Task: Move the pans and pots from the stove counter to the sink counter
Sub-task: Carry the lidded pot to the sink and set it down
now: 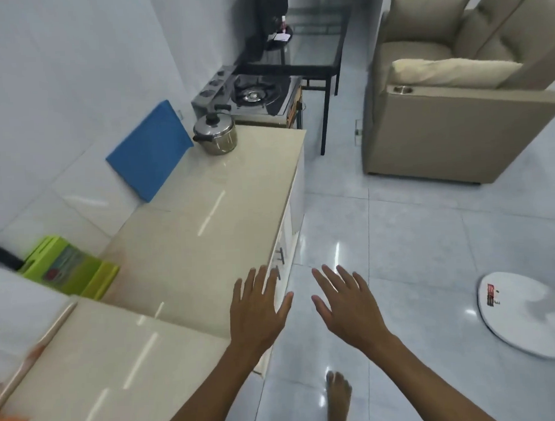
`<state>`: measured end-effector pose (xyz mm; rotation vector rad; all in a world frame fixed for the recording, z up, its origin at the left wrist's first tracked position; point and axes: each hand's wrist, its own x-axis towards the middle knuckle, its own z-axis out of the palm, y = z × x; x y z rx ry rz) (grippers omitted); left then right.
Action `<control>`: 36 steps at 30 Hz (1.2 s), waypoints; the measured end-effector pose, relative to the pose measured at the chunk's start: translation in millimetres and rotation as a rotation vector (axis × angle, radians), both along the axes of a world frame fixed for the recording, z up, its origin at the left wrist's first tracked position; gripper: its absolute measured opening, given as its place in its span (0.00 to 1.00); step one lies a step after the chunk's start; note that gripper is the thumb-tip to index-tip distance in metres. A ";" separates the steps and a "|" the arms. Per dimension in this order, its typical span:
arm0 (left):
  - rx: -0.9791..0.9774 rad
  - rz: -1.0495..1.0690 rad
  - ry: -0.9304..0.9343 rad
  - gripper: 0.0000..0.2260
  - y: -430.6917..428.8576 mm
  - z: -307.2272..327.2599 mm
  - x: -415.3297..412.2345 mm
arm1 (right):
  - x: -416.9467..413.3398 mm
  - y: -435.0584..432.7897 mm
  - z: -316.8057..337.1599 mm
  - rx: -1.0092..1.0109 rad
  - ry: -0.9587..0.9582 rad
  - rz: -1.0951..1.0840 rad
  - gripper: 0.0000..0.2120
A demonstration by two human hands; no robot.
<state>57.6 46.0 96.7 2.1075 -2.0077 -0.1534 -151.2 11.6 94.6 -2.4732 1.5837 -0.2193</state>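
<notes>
A steel pot [216, 134] with a lid and black knob stands at the far end of the beige counter [206, 213], just before the gas stove [255, 95]. The stove's burner is bare. My left hand [258, 306] hovers flat over the counter's front edge, fingers spread, holding nothing. To its right, my right hand [345, 303] is out over the floor with fingers apart and nothing in it. Both hands are far from the pot.
A blue board [151, 149] leans on the wall left of the pot. Green boards [69, 270] lie at the counter's left. A black glass table [298, 59] is behind the stove, a beige sofa [456, 107] at right, a white fan base [525, 314] on the floor.
</notes>
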 end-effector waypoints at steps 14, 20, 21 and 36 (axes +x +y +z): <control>-0.010 0.292 0.062 0.28 -299.1 -30.8 26.7 | 42.0 -349.4 -21.0 -0.023 0.089 0.218 0.27; 0.001 0.516 0.136 0.29 -413.9 -35.1 82.3 | 113.7 -487.9 -16.7 -0.081 0.035 0.290 0.19; -0.004 0.539 0.139 0.29 -433.4 -33.8 93.6 | 127.8 -512.4 -13.4 -0.085 0.023 0.315 0.19; -0.219 1.203 0.677 0.23 -645.9 -43.8 239.2 | 346.1 -854.3 -22.8 -0.069 -0.097 0.673 0.19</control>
